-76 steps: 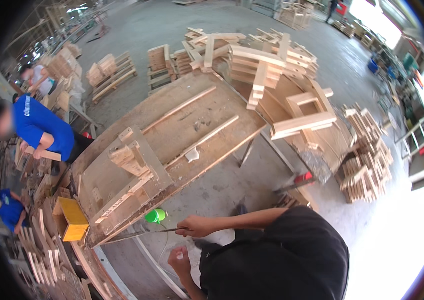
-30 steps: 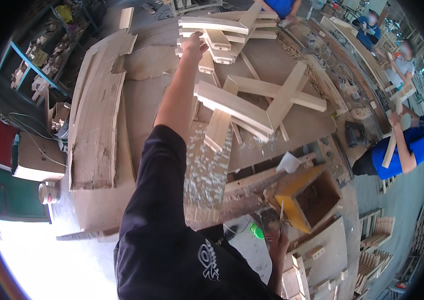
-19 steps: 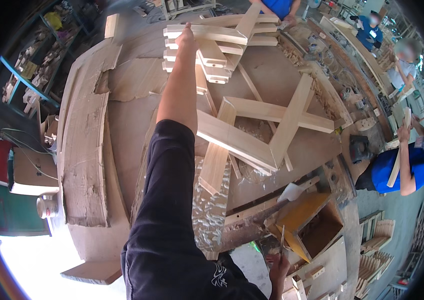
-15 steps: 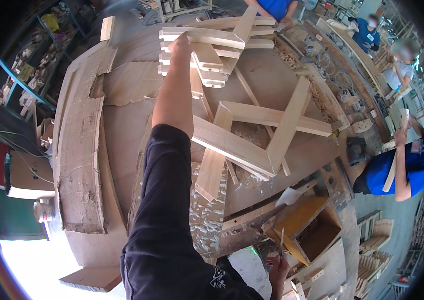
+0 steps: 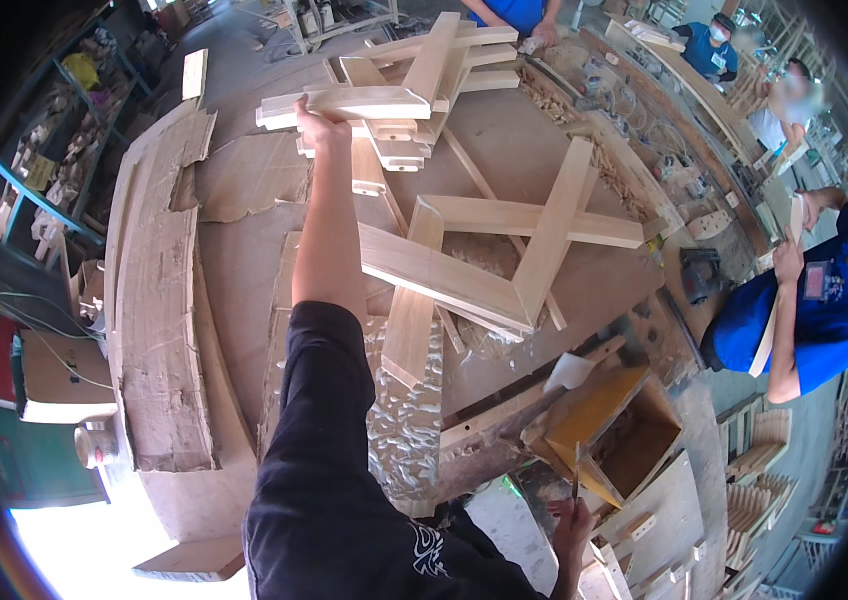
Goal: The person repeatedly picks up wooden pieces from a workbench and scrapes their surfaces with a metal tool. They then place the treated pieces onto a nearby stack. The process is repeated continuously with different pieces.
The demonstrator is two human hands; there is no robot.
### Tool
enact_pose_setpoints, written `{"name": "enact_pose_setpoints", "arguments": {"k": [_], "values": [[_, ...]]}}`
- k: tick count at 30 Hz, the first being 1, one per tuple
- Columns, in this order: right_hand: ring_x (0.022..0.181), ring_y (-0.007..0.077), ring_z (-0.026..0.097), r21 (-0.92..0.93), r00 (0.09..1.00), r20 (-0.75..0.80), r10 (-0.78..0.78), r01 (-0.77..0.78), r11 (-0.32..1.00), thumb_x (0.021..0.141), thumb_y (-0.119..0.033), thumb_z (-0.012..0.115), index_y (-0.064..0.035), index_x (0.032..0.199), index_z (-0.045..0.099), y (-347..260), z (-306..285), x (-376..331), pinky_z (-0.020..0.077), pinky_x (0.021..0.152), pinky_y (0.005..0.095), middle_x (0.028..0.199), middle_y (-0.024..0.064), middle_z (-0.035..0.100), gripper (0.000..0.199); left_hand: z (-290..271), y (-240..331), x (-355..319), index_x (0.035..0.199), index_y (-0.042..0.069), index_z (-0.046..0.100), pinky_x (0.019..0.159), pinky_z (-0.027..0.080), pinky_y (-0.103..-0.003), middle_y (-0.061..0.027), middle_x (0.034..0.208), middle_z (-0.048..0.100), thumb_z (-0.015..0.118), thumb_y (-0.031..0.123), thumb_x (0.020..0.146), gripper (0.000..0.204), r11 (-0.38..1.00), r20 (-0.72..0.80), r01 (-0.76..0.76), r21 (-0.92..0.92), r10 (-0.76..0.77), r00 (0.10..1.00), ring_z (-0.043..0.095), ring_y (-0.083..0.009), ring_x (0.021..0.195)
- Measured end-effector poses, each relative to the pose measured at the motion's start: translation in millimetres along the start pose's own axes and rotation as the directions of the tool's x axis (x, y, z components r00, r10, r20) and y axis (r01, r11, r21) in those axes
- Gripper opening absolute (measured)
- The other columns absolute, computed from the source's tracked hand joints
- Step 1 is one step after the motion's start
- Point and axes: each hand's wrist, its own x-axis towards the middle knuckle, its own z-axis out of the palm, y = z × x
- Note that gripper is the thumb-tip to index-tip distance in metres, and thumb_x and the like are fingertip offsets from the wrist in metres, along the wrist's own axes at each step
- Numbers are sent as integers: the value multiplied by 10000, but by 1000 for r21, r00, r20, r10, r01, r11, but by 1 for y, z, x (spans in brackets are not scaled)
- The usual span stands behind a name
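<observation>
My left hand [image 5: 322, 128] reaches far across the table and closes around the left end of a pale wooden frame piece [image 5: 369, 101]. This piece lies over a stack of similar wooden frames [image 5: 406, 160], its end sticking out to the left past those below. Nearer to me, another angled wooden frame [image 5: 454, 278] of crossing boards rests on the table. At lower right my right hand [image 5: 571, 525] is closed on a thin, stick-like tool [image 5: 576, 470] held upright, close to a wooden box [image 5: 644, 450] with a yellowish side. The tool's exact kind is unclear.
Torn cardboard [image 5: 164, 320] covers the table's left side. A board spotted with white glue-like blobs [image 5: 406, 430] lies beside my left sleeve. Shelves with wood pieces [image 5: 44, 170] stand at far left. Co-workers in blue [image 5: 794, 310] work at right and at the far edge.
My left hand has drawn the top frame piece leftward, so its end now projects beyond the stack. The whole view has shifted slightly. My right hand still holds the thin tool.
</observation>
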Motion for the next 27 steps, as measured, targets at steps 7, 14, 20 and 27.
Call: {"name": "enact_pose_setpoints", "arguments": {"k": [7, 14, 20, 27], "values": [[677, 215, 672, -62, 999, 12, -43, 44, 997, 993, -205, 455, 32, 805, 568, 5, -1, -3, 532, 641, 323, 752, 151, 687, 323, 3, -28, -5, 1142, 17, 489, 975, 435, -487, -150, 1200, 530, 564, 280, 818, 423, 998, 111, 44, -38, -40, 993, 534, -315, 1084], [694, 289, 689, -81, 996, -4, -91, 91, 993, 961, -181, 505, 26, 802, 605, 3, -9, -16, 525, 632, 355, 740, 173, 681, 279, 79, -28, -79, 1112, 28, 436, 887, 458, -429, -128, 1120, 489, 558, 140, 694, 449, 988, 163, 24, -154, 2, 987, 526, -268, 971], [717, 301, 692, -72, 965, 31, -262, 263, 962, 939, -149, 518, 14, 825, 604, 22, -19, -25, 527, 640, 369, 752, 171, 682, 217, 207, 71, -196, 1009, 101, 514, 968, 404, -480, -68, 998, 544, 714, 216, 684, 398, 998, 554, 22, -67, 19, 832, 531, -261, 974], [1016, 290, 628, 33, 859, 71, -507, 506, 862, 911, -180, 585, 24, 1220, 568, 31, -39, -49, 497, 872, 385, 1128, 200, 642, 370, 318, 178, -384, 1346, 84, 344, 1087, 272, -594, -137, 1318, 435, 779, 347, 685, 834, 964, 854, 220, -153, 17, 520, 413, -347, 1265]]}}
